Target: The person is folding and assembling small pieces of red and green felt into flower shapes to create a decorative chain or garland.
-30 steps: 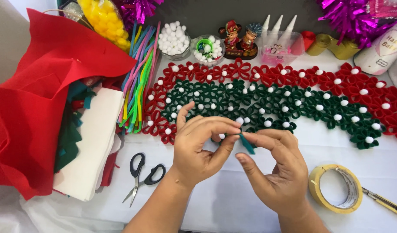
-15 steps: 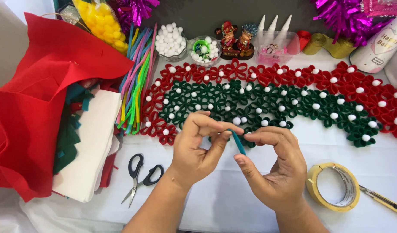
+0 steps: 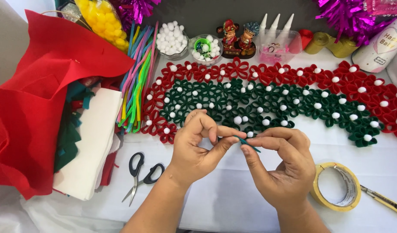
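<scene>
— Both hands sit a touch lower and nearer the table edge than a second ago, and the green strip has turned from a short stub into a thin slanted line between them. What does the person hold?

— The left hand pinches one end of a narrow dark green strip between thumb and forefinger, the other fingers curled in. The right hand closes thumb and forefinger on the other end. Both sets of fingers are shut on the strip, which hangs in the air just above the white table.

— Which step does that look like?

— Judging by the pinch, the person is shaping or rolling the strip. The next move would call for a firm hold on both ends while the strip bends.

— What lies around?

— Black-handled scissors lie to the left, a roll of yellow tape to the right. Beyond the hands arches a red and green flower mat dotted with white pompoms. Red felt and pipe cleaners lie farther left; a bowl of white pompoms stands at the back.
</scene>
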